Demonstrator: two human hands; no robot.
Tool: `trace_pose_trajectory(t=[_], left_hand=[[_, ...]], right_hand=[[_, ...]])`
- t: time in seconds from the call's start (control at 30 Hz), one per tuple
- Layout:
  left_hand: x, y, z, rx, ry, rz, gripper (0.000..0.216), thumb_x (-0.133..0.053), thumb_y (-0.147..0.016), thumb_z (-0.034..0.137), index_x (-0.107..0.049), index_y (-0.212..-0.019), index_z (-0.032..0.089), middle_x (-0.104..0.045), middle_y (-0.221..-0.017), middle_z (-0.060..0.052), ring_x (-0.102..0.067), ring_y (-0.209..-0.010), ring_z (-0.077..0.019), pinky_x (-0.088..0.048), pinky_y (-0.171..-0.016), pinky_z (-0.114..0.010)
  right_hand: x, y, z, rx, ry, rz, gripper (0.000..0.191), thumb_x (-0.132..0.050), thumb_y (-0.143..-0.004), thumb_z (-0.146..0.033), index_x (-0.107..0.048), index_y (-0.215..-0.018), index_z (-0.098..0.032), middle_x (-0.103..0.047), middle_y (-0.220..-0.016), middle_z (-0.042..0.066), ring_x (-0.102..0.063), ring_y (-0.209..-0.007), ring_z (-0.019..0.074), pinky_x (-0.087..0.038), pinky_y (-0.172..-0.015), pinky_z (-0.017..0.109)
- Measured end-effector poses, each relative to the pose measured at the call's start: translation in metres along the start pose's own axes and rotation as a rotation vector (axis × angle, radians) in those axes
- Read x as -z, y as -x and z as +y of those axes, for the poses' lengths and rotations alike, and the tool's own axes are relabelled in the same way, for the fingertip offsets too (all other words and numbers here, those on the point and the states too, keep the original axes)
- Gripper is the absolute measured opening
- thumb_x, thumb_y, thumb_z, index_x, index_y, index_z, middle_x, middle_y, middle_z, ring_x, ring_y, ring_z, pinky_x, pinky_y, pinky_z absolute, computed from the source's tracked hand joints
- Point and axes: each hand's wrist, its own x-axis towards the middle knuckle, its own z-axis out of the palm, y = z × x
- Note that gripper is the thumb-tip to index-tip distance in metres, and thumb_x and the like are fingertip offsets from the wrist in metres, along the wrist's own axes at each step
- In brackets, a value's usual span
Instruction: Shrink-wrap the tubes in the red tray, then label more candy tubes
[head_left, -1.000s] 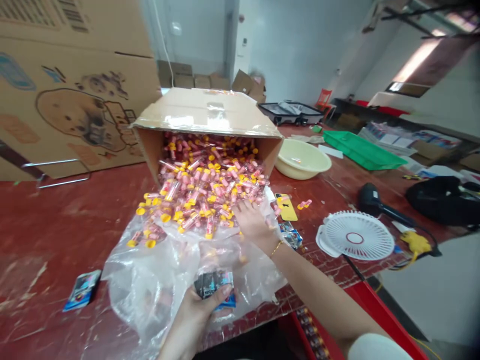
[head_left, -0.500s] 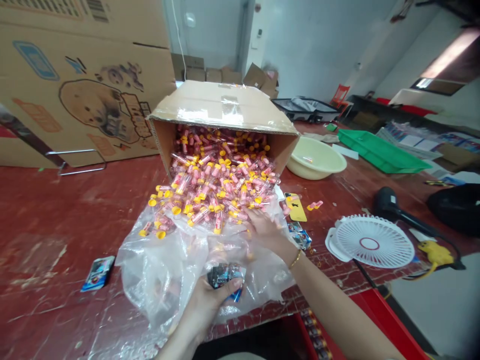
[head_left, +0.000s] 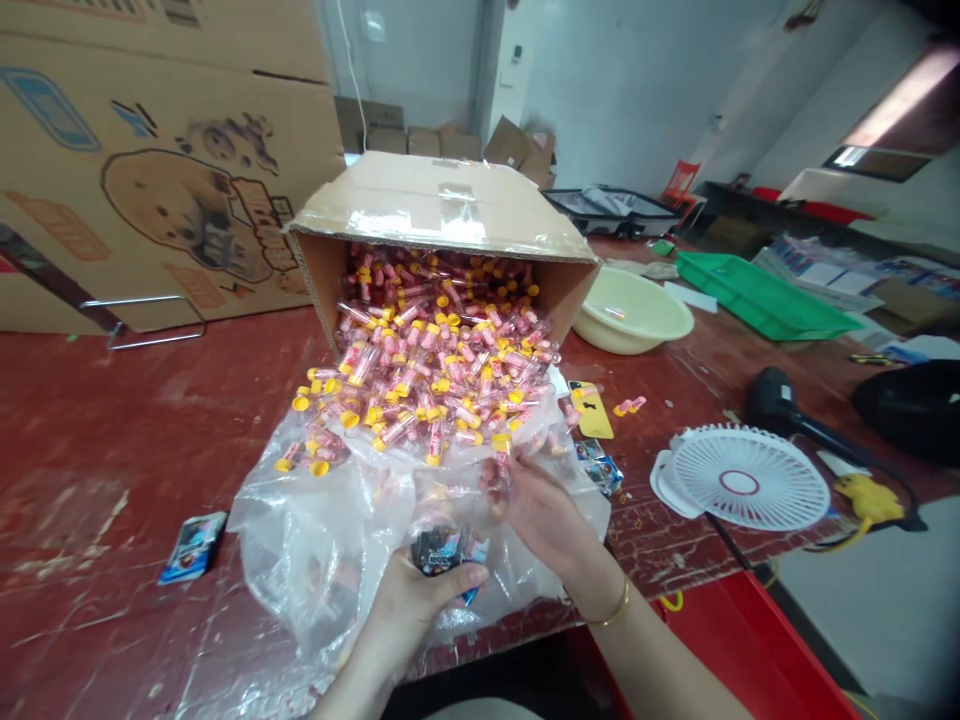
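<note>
My left hand point(head_left: 427, 590) is closed around dark blue printed packets point(head_left: 442, 552) near the table's front edge. To its upper right, my right hand point(head_left: 536, 510) pinches a small clear tube with a yellow cap point(head_left: 503, 455), its cap end pointing up. Just beyond both hands, a heap of similar pink-filled tubes point(head_left: 427, 370) spills from a cardboard box point(head_left: 442, 205) lying on its side. A clear plastic bag point(head_left: 322, 530) spreads under the heap's front and beneath my hands.
A blue packet point(head_left: 193, 547) lies at left, more packets point(head_left: 598, 467) beside a yellow phone point(head_left: 592, 408) at right. Beyond are a pale bowl point(head_left: 634, 312), a green tray point(head_left: 765, 295) and a white fan point(head_left: 742, 478). A large carton point(head_left: 172, 190) stands at back left.
My right hand has drawn back from the heap toward me and now holds a yellow-capped tube upright. My left hand keeps its hold on the packets, nearly in place.
</note>
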Motion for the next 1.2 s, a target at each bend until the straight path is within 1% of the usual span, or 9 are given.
trace_pose_trajectory(t=[0.1, 0.23, 0.33, 0.47, 0.63, 0.73, 0.9, 1.07, 1.2], left_hand=[[0.002, 0.002, 0.001, -0.027, -0.013, -0.012, 0.028, -0.084, -0.054, 0.035, -0.071, -0.068, 0.014, -0.062, -0.05, 0.001, -0.053, -0.049, -0.0122, -0.041, -0.048, -0.022], [0.004, 0.001, 0.0, -0.024, -0.046, -0.011, 0.027, -0.084, -0.054, 0.032, -0.07, -0.069, 0.014, -0.063, -0.052, 0.001, -0.052, -0.05, -0.0113, -0.042, -0.049, -0.022], [0.004, 0.0, -0.001, -0.03, -0.061, -0.02, 0.027, -0.084, -0.054, 0.031, -0.069, -0.069, 0.014, -0.062, -0.051, 0.003, -0.049, -0.048, -0.0103, -0.04, -0.048, -0.021], [0.003, 0.001, 0.0, -0.021, -0.07, -0.014, 0.028, -0.084, -0.053, 0.033, -0.07, -0.068, 0.014, -0.062, -0.051, 0.002, -0.052, -0.05, -0.0113, -0.04, -0.048, -0.021], [0.003, 0.002, -0.002, 0.018, -0.097, -0.015, 0.033, -0.085, -0.052, 0.035, -0.073, -0.073, 0.013, -0.064, -0.052, 0.001, -0.054, -0.049, -0.0122, -0.043, -0.051, -0.022], [0.003, 0.001, -0.002, 0.028, -0.115, -0.022, 0.034, -0.086, -0.05, 0.036, -0.073, -0.072, 0.013, -0.065, -0.053, 0.001, -0.056, -0.05, -0.0135, -0.045, -0.05, -0.023], [0.001, 0.004, -0.001, 0.038, -0.042, -0.042, 0.033, -0.086, -0.052, 0.035, -0.071, -0.071, 0.013, -0.067, -0.055, -0.001, -0.061, -0.053, -0.0147, -0.047, -0.051, -0.023], [-0.002, 0.006, 0.0, 0.206, 0.168, 0.018, 0.044, -0.081, -0.061, 0.043, -0.069, -0.089, 0.012, -0.075, -0.076, -0.01, -0.07, -0.069, -0.0216, -0.056, -0.062, -0.031], [-0.006, 0.001, -0.004, 0.256, 0.162, 0.009, 0.044, -0.08, -0.063, 0.045, -0.068, -0.089, 0.012, -0.074, -0.079, -0.011, -0.069, -0.066, -0.0196, -0.057, -0.057, -0.028]], right_hand=[[-0.005, 0.003, 0.001, 0.108, 0.183, -0.015, 0.012, -0.061, -0.086, -0.027, -0.055, -0.097, -0.026, -0.064, -0.085, -0.002, -0.06, -0.082, 0.0124, -0.043, -0.075, 0.026], [-0.01, 0.012, -0.002, 0.234, 0.492, -0.155, 0.032, -0.058, -0.089, -0.026, -0.043, -0.116, -0.033, -0.06, -0.096, -0.002, -0.063, -0.086, 0.0134, -0.045, -0.086, 0.034], [-0.011, 0.017, -0.002, 0.192, 0.643, -0.235, 0.025, -0.055, -0.09, -0.028, -0.044, -0.112, -0.029, -0.058, -0.1, 0.002, -0.061, -0.092, 0.0159, -0.046, -0.086, 0.036], [-0.008, 0.016, 0.002, 0.147, 0.647, -0.225, 0.027, -0.06, -0.087, -0.027, -0.039, -0.105, -0.027, -0.061, -0.097, 0.003, -0.061, -0.09, 0.0174, -0.048, -0.082, 0.037], [-0.006, 0.016, -0.009, 0.342, 0.877, -0.177, 0.021, -0.058, -0.087, -0.022, -0.042, -0.099, -0.026, -0.056, -0.094, 0.002, -0.06, -0.088, 0.0162, -0.048, -0.083, 0.035], [-0.009, 0.017, -0.019, 0.271, 1.049, -0.277, 0.016, -0.058, -0.086, -0.024, -0.048, -0.098, -0.024, -0.055, -0.093, 0.003, -0.059, -0.087, 0.0163, -0.048, -0.082, 0.034], [-0.008, 0.012, -0.01, 0.015, 0.638, -0.248, 0.032, -0.068, -0.08, -0.033, -0.04, -0.094, -0.025, -0.065, -0.088, 0.001, -0.066, -0.081, 0.0169, -0.05, -0.077, 0.035], [0.001, 0.017, 0.014, 0.08, 0.468, -0.132, 0.029, -0.065, -0.083, -0.038, -0.038, -0.09, -0.027, -0.066, -0.082, -0.002, -0.068, -0.076, 0.0165, -0.05, -0.077, 0.035], [0.002, 0.019, 0.018, 0.191, 0.444, -0.047, 0.028, -0.066, -0.083, -0.036, -0.04, -0.089, -0.027, -0.064, -0.082, -0.002, -0.065, -0.074, 0.0157, -0.049, -0.078, 0.036]])
